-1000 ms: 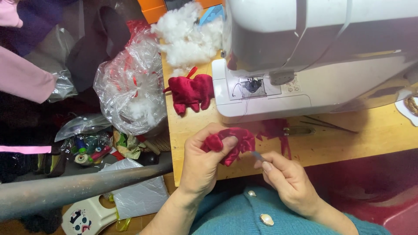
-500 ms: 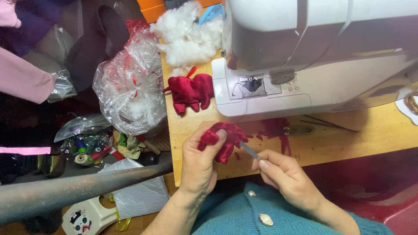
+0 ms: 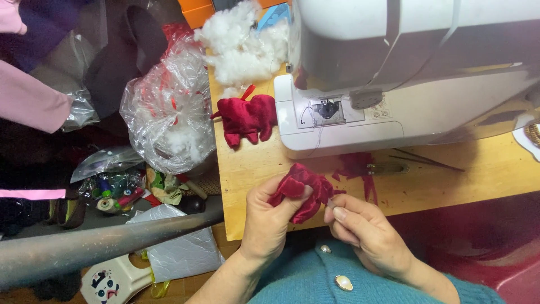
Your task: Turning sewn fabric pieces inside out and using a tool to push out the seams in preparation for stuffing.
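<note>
My left hand (image 3: 270, 217) grips a small crumpled red velvet piece (image 3: 304, 188) over the near edge of the wooden table (image 3: 247, 163). My right hand (image 3: 365, 233) pinches a thin metal tool, its tip pressed against the right side of that piece. A finished red velvet toy (image 3: 247, 117) lies on the table beside the white sewing machine (image 3: 405, 73). More red fabric scraps (image 3: 357, 169) lie under the machine's front edge.
White stuffing (image 3: 242, 48) is piled at the table's far left corner. A clear plastic bag with stuffing (image 3: 169, 118) hangs off the left. Thread spools and clutter (image 3: 112, 188) lie below, by a grey metal bar (image 3: 101, 242). Thin sticks (image 3: 422, 160) rest on the table.
The red piece was turned and bunched tighter in my left hand. My right hand moved its tool tip up against the piece.
</note>
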